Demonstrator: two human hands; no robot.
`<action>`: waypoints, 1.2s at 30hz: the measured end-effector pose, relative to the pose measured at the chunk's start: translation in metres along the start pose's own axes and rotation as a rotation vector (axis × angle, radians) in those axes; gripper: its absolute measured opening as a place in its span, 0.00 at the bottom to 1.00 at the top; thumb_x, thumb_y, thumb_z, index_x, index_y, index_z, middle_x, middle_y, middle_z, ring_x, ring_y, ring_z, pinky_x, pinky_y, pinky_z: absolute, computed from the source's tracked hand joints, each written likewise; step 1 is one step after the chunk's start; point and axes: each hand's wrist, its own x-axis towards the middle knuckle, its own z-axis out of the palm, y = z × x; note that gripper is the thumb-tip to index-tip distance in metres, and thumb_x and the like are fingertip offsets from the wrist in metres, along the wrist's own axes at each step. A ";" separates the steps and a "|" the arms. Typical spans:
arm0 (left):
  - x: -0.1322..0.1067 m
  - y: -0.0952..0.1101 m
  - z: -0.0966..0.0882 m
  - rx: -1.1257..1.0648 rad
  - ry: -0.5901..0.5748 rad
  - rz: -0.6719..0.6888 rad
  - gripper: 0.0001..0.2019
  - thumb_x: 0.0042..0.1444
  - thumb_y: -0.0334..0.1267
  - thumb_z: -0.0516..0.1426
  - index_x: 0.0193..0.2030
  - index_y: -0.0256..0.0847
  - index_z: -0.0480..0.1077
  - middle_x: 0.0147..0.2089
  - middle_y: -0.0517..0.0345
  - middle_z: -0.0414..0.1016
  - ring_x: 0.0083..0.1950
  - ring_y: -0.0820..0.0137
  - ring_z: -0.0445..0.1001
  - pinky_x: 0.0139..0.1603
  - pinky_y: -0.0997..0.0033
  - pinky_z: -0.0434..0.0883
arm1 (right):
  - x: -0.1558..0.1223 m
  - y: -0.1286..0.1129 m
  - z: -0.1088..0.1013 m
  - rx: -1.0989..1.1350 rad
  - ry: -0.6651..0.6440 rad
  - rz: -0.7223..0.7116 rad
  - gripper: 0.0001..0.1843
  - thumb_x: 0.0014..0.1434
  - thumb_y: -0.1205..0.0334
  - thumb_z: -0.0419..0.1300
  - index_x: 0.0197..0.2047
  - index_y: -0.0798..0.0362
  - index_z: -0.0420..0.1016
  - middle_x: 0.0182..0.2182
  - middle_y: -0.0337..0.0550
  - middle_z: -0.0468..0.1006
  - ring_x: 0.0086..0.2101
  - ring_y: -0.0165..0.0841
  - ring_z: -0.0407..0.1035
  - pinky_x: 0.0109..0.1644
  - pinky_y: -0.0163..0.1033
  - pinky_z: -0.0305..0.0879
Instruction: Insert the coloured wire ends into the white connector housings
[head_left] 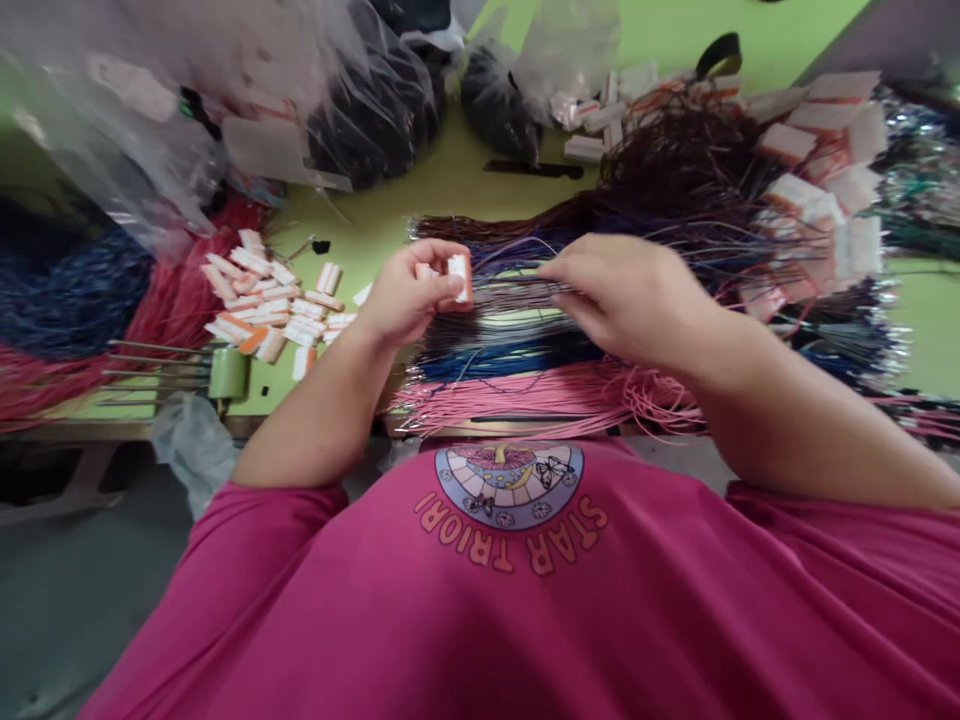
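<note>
My left hand [409,295] is closed around a small white and orange connector housing [459,276], held up above the wires. My right hand [626,295] is closed in a pinch on thin wires [517,290] that run from its fingertips toward the connector. Under both hands lie flat bundles of cut wires in rows: dark purple [495,235], grey, blue [495,362] and pink [525,395] at the table's front edge.
A heap of loose white and orange connectors [270,300] lies left of my left hand. Red wire bundles [180,300] and plastic bags [225,90] fill the left and back. Finished wired connectors [810,190] pile up at the right. A green tool [227,373] sits at the front left.
</note>
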 end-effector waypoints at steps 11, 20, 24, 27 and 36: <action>0.001 -0.005 -0.003 -0.031 0.031 -0.052 0.22 0.45 0.37 0.69 0.48 0.44 0.74 0.38 0.59 0.73 0.38 0.70 0.77 0.38 0.70 0.79 | -0.087 -0.018 0.069 0.080 -0.384 -0.262 0.14 0.70 0.70 0.53 0.38 0.54 0.80 0.34 0.48 0.80 0.37 0.36 0.71 0.43 0.40 0.63; 0.000 -0.005 -0.003 -0.047 -0.021 -0.051 0.22 0.46 0.35 0.68 0.50 0.44 0.75 0.38 0.60 0.74 0.35 0.72 0.77 0.36 0.69 0.80 | -0.060 -0.010 0.039 0.687 -0.405 -0.017 0.07 0.59 0.65 0.58 0.40 0.53 0.76 0.27 0.35 0.76 0.28 0.28 0.67 0.34 0.34 0.60; -0.002 -0.003 -0.002 -0.097 -0.026 -0.077 0.24 0.43 0.36 0.71 0.49 0.45 0.76 0.37 0.62 0.75 0.32 0.75 0.75 0.33 0.73 0.79 | -0.022 -0.046 0.040 0.786 -0.452 -0.077 0.15 0.61 0.64 0.62 0.51 0.56 0.79 0.26 0.32 0.75 0.27 0.27 0.65 0.33 0.34 0.58; -0.003 -0.003 -0.001 -0.115 -0.011 -0.101 0.26 0.41 0.39 0.74 0.49 0.46 0.76 0.36 0.63 0.75 0.31 0.75 0.75 0.31 0.76 0.77 | 0.010 -0.060 0.046 0.884 -0.344 -0.069 0.10 0.62 0.66 0.60 0.45 0.56 0.80 0.29 0.34 0.76 0.29 0.26 0.66 0.38 0.35 0.60; -0.002 -0.004 0.001 -0.244 -0.124 -0.130 0.30 0.38 0.40 0.75 0.49 0.43 0.75 0.33 0.66 0.73 0.28 0.77 0.74 0.30 0.76 0.77 | 0.032 -0.018 0.069 0.579 0.209 0.126 0.15 0.65 0.63 0.55 0.43 0.55 0.85 0.33 0.41 0.81 0.34 0.31 0.68 0.42 0.38 0.58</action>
